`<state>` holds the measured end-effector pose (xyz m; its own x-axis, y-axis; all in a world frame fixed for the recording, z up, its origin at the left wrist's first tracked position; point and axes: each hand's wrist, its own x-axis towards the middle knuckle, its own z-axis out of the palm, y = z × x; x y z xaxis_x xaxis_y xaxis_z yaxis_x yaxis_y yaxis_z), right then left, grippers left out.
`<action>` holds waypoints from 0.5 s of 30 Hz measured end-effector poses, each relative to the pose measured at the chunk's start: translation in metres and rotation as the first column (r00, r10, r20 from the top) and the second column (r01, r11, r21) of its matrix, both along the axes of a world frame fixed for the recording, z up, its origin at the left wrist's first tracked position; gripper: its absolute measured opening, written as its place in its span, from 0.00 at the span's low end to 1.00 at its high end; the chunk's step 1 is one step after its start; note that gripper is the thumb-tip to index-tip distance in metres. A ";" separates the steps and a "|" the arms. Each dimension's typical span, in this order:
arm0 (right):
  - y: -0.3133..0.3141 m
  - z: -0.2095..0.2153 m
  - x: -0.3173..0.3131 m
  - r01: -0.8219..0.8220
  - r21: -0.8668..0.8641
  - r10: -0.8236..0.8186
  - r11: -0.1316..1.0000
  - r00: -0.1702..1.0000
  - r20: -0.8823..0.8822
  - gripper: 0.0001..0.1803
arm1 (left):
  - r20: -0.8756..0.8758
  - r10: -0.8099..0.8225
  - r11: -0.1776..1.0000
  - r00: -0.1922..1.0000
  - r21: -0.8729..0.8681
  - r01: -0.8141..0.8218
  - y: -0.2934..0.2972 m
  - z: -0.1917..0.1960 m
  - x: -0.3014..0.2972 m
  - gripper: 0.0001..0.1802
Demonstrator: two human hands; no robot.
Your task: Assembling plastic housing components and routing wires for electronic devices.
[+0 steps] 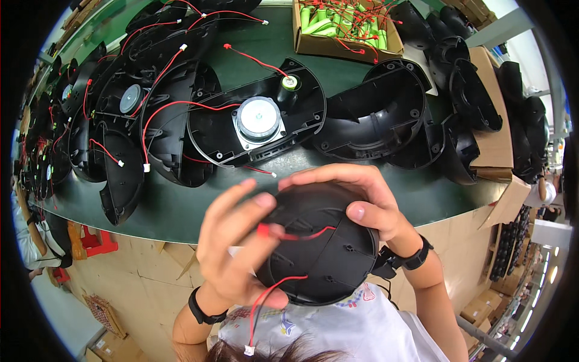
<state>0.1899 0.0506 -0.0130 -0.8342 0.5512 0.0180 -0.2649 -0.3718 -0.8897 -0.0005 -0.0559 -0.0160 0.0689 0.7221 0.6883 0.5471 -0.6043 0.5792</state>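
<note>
A round black plastic housing (322,256) is held up in front of my chest. My right hand (368,196) wraps its far right rim, thumb on the near face and fingers over the top. Beside its left edge is my left hand (241,247), partly blurred, with fingers spread apart. A red connector (263,230) on a short red wire lies against those fingers; I cannot tell whether they grip it. From a lower hole in the housing, a red and black wire pair hangs down to a white connector (249,350).
On the green table (211,211), a black half-shell (208,136) carries a round speaker (259,117) and a green battery cell (289,82). More shells (374,114) lie right, with wired ones (129,99) left. A cardboard box (350,45) of green cells stands behind.
</note>
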 end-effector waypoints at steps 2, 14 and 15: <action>-0.005 0.000 0.000 0.073 0.034 -0.073 0.997 0.997 -0.005 0.31 | 0.446 -0.123 0.973 0.887 -0.121 0.196 -0.009 -0.016 0.003 0.43; -0.022 0.000 -0.002 0.316 0.074 -0.317 0.946 0.949 0.004 0.34 | 0.244 -0.040 0.984 0.969 -0.158 0.081 -0.008 -0.008 0.004 0.70; -0.018 0.000 -0.002 0.285 0.095 -0.287 0.954 0.958 0.015 0.38 | 0.243 -0.045 0.985 0.969 -0.149 0.083 -0.009 -0.007 0.004 0.70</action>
<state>0.1879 0.0326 -0.0131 -0.6427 0.7640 0.0576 -0.3221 -0.2013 -0.9250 0.0031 -0.0648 -0.0234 -0.0335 0.8216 0.5690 0.3456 -0.5247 0.7780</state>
